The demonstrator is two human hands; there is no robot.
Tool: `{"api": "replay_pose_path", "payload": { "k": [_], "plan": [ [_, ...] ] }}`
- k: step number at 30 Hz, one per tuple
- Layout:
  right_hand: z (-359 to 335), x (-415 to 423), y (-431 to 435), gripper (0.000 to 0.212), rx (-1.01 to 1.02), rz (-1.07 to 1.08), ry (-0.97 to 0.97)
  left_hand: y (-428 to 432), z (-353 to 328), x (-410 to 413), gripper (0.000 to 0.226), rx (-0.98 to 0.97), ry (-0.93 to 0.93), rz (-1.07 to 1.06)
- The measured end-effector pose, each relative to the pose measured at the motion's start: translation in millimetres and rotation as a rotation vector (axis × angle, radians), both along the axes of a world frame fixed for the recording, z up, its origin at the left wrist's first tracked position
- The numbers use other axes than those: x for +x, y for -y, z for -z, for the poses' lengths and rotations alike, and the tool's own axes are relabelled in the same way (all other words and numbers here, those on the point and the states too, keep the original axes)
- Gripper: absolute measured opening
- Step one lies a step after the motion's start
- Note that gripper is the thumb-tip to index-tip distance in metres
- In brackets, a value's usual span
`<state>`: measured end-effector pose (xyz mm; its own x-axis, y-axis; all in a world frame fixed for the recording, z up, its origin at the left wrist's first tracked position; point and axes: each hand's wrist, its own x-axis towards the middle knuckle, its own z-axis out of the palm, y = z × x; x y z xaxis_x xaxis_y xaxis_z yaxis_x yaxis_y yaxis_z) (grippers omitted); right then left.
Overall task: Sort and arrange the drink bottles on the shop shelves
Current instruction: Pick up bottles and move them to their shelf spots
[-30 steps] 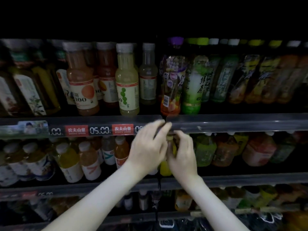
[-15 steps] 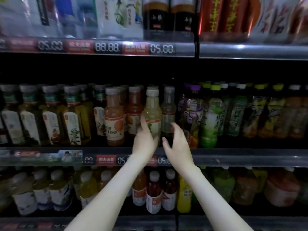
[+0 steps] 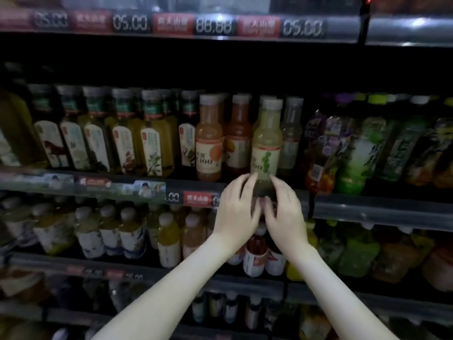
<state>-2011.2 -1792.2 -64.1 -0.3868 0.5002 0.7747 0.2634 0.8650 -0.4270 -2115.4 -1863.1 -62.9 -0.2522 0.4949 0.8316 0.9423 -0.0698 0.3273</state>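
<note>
Middle shelf (image 3: 367, 207): upright bottle row; tea bottles (image 3: 122, 141) frame left, juice bottles (image 3: 209, 143) centre, green drinks (image 3: 355, 153) right.
Lower shelf (image 3: 73, 266): small pale-capped bottles (image 3: 130, 231).
Top shelf rail (image 3: 343, 28): price tags (image 3: 301, 28).

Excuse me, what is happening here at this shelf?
A person is arranging drinks on shop shelves. Both bare hands, left hand and right hand, close around the base of a pale green juice bottle at the front of the middle shelf, next to an orange juice bottle. It stands upright.
</note>
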Motion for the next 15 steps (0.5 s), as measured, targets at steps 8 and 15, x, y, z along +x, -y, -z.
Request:
{"api": "replay_pose_path", "payload": {
  "k": [8, 15],
  "plan": [
    [158, 1, 67, 0.051, -0.141, -0.223, 0.433, 104, 171, -24, 0.038, -0.407, 0.112, 0.025],
    [340, 24, 93, 0.051, -0.318, -0.269, 0.854, 175, 329, -23, 0.049, -0.989, 0.417, -0.054]
  ]
}}
